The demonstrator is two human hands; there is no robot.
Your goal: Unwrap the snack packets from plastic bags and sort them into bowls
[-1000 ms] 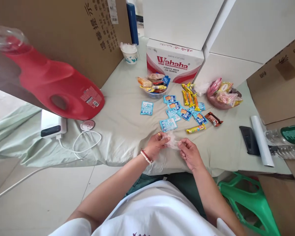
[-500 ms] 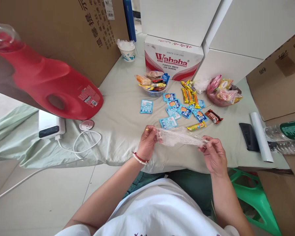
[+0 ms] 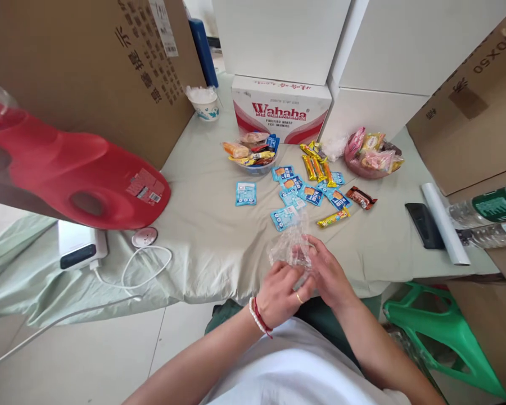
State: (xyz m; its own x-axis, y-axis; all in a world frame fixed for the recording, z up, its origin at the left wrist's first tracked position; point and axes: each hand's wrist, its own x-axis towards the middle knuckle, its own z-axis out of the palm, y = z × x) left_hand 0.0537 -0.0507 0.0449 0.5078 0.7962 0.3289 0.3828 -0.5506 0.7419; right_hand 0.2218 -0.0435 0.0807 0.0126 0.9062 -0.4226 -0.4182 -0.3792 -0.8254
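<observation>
A clear plastic bag (image 3: 293, 243) is bunched up between my hands, above the front of the cloth-covered table (image 3: 219, 247). My left hand (image 3: 283, 289) has its fingers curled around the bag's lower part. On the other side, my right hand (image 3: 326, 270) grips the bag with thumb and fingers. Just beyond it lie several blue snack packets (image 3: 312, 194), one partly behind the bag. A yellow snack bar (image 3: 334, 217) and a brown wrapped snack (image 3: 361, 198) lie to the right. Several yellow-orange snack sticks (image 3: 318, 167) rest farther back.
Behind stand a clear bowl of snacks (image 3: 257, 160), a pink bowl of snacks (image 3: 366, 166) and a Wahaha carton (image 3: 281, 109). At left are a red jug (image 3: 84, 180), a power bank (image 3: 82, 247) with a cable, and a paper cup (image 3: 206, 106). Bottles (image 3: 489, 205) lie at right.
The bag was stretched sideways between my hands; now it is gathered and stands upward. My hands have come together, nearer my body. The view has shifted slightly.
</observation>
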